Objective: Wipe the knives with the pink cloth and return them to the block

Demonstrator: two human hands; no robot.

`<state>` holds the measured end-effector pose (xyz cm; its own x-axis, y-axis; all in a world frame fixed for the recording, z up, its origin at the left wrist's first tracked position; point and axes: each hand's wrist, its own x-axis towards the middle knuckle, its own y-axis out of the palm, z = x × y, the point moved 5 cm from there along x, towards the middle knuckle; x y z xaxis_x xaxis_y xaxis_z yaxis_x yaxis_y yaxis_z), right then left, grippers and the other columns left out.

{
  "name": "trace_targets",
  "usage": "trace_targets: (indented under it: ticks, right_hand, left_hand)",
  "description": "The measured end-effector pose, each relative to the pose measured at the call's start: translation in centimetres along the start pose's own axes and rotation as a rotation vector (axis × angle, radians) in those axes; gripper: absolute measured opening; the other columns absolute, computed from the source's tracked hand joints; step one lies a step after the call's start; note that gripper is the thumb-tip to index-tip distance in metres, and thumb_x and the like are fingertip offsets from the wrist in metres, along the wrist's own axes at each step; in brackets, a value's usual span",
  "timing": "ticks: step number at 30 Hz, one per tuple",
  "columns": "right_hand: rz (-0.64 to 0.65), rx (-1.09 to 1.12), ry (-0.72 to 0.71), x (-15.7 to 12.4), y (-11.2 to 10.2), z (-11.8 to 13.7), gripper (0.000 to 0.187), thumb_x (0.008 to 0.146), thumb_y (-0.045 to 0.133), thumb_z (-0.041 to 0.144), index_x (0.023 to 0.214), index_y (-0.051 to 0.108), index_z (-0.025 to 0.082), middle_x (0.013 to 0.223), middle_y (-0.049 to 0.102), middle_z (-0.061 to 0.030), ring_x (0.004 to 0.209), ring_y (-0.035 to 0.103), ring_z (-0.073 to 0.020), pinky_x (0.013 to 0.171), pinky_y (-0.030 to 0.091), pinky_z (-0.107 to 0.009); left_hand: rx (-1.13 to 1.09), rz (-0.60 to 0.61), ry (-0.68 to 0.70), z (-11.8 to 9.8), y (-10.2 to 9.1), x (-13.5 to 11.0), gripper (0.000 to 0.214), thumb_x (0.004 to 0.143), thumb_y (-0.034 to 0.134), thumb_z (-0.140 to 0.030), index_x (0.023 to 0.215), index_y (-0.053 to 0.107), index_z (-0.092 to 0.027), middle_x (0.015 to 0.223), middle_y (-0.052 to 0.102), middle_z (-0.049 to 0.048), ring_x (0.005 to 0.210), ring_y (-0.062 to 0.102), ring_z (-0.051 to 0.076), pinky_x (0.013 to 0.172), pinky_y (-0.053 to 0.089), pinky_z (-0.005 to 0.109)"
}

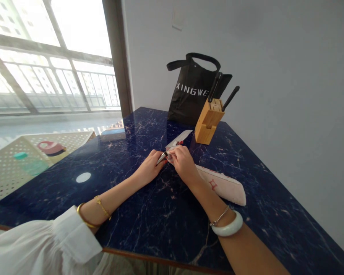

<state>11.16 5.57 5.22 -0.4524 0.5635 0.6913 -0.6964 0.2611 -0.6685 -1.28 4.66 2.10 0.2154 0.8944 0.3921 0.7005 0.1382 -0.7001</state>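
Note:
Near the middle of the table, my left hand (151,166) is closed round the handle of a kitchen knife (185,135). Its broad blade points away and to the right. My right hand (183,160) is closed too, pinching what looks like a small white cloth (169,156) against the knife where the handle meets the blade. Part of that cloth and the near end of the blade are hidden by my fingers. Small red spots show just beyond the right fingers; I cannot tell what they are. Beside my right forearm lies a folded pale towel (226,185) with a red star pattern.
A wooden knife block (205,128) with black-handled knives stands beyond my hands, before a black bag (186,103). A white disc (83,177) lies on the dark blue marbled table (157,221). To the left, past the table edge, is a perforated cream basket (2,164).

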Motion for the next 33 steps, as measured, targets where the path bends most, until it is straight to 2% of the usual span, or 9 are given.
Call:
trace_targets:
  ticks: [6, 10, 16, 22, 24, 28, 33]
  right_hand:
    - [-0.021, -0.004, -0.018, 0.0, 0.1, -0.1, 0.013, 0.081, 0.042, 0.007, 0.081, 0.052, 0.015, 0.086, 0.055, -0.008, 0.086, 0.044, -0.0201, 0.081, 0.04, -0.032]
    - [-0.008, -0.052, 0.013, -0.1, 0.3, -0.1, 0.013, 0.079, 0.041, 0.006, 0.077, 0.049, 0.015, 0.082, 0.051, -0.0079, 0.083, 0.043, -0.0209, 0.078, 0.04, -0.033]
    - [-0.006, -0.025, -0.021, -0.2, 0.4, -0.1, 0.013, 0.078, 0.042, 0.004, 0.078, 0.05, 0.015, 0.083, 0.052, -0.0071, 0.085, 0.044, -0.02, 0.08, 0.039, -0.032]
    - [-0.185, -0.036, 0.171, -0.2, -1.1, -2.6, 0.013, 0.077, 0.045, 0.005, 0.075, 0.05, 0.016, 0.081, 0.053, -0.0069, 0.084, 0.047, -0.0205, 0.079, 0.039, -0.032]
    - [-0.163, -0.016, 0.143, -0.1, -1.0, -2.2, 0.012, 0.079, 0.045, 0.007, 0.077, 0.051, 0.016, 0.082, 0.054, -0.0066, 0.085, 0.047, -0.0201, 0.08, 0.039, -0.032]
    - [-0.032, 0.033, 0.009, 0.1, -0.2, -0.4, 0.014, 0.082, 0.042, 0.008, 0.081, 0.053, 0.017, 0.086, 0.056, -0.0058, 0.087, 0.047, -0.0191, 0.085, 0.038, -0.032]
    - [-0.117, 0.018, 0.117, 0.0, -0.9, -1.1, 0.012, 0.078, 0.046, 0.007, 0.078, 0.052, 0.017, 0.084, 0.055, -0.0056, 0.085, 0.047, -0.0193, 0.08, 0.04, -0.032]
  left_hand:
    - [0.052, 0.041, 0.061, -0.5, 0.7, -0.4, 0.02, 0.088, 0.038, -0.026, 0.102, 0.049, -0.016, 0.09, 0.042, 0.0048, 0.082, 0.049, 0.017, 0.078, 0.041, 0.029]
    - [0.102, 0.03, 0.044, -0.6, 0.4, -0.3, 0.019, 0.089, 0.038, -0.027, 0.099, 0.049, -0.016, 0.09, 0.043, 0.0051, 0.083, 0.05, 0.017, 0.078, 0.042, 0.029]
    - [0.182, 0.102, 0.064, -1.0, 0.4, -0.5, 0.02, 0.089, 0.035, -0.028, 0.098, 0.05, -0.018, 0.091, 0.044, 0.0049, 0.08, 0.053, 0.017, 0.074, 0.043, 0.029]
    - [0.219, 0.136, 0.077, -1.5, 0.3, -0.7, 0.02, 0.089, 0.036, -0.027, 0.099, 0.05, -0.017, 0.092, 0.044, 0.005, 0.08, 0.055, 0.016, 0.074, 0.044, 0.027]
    - [0.224, 0.134, 0.08, -1.4, 0.3, -0.6, 0.02, 0.089, 0.036, -0.027, 0.099, 0.05, -0.017, 0.092, 0.044, 0.0051, 0.08, 0.055, 0.016, 0.074, 0.044, 0.027]
    - [0.247, 0.116, 0.094, -1.3, 0.1, -0.6, 0.021, 0.089, 0.035, -0.026, 0.1, 0.051, -0.016, 0.091, 0.044, 0.0052, 0.08, 0.054, 0.016, 0.073, 0.044, 0.027]
    - [0.242, 0.096, 0.105, -1.4, -0.4, -0.3, 0.024, 0.089, 0.038, -0.028, 0.104, 0.051, -0.017, 0.094, 0.045, 0.0048, 0.079, 0.053, 0.016, 0.07, 0.044, 0.027]
